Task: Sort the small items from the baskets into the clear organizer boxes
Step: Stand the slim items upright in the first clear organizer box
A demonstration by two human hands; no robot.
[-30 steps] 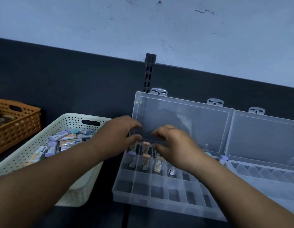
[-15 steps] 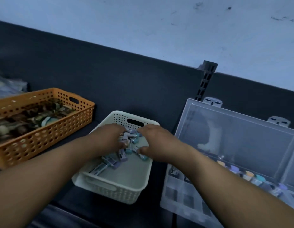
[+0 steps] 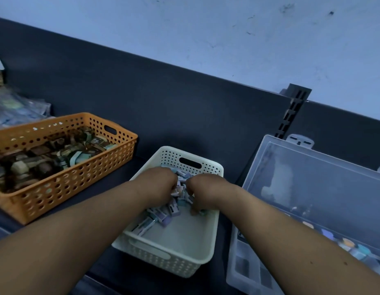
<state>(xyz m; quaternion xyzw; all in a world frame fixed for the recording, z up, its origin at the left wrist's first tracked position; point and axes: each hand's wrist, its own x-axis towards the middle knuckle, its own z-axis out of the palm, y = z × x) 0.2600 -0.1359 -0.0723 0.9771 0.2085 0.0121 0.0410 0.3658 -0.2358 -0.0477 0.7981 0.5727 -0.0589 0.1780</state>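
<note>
Down at the centre of the frame we have both hands sunk into a cream plastic basket (image 3: 174, 259), a rectangle with rounded corners, walls pierced by rows of tiny holes and an oval handle slot at its far end. Our left hand (image 3: 160, 185) and right hand (image 3: 202, 193) sit just beside each other, fingers curled downward into a heap of small items (image 3: 170, 210). These are little blocky pieces in lilac, pale blue and white, piled in the far half of the basket. We cannot tell whether either hand has actually pinched a piece.

At the left stands an orange basket (image 3: 82, 179), also perforated plastic, filled with brownish and greenish bits too dim to name.

Along the right edge lies a clear organizer box (image 3: 257, 273) of frosted plastic, its flat lid (image 3: 323, 188) propped open. A few items with orange, purple and teal tops (image 3: 347, 243) stand in its far row of square cells.

Everything rests on a dark, matte tabletop (image 3: 142, 165). A dark back panel (image 3: 163, 99) rises behind it, with a black slotted bracket (image 3: 293, 112) on it at the upper right. Above runs a pale, scuffed wall (image 3: 206, 28). Crinkled plastic bags (image 3: 14, 109) lie at the far left.
</note>
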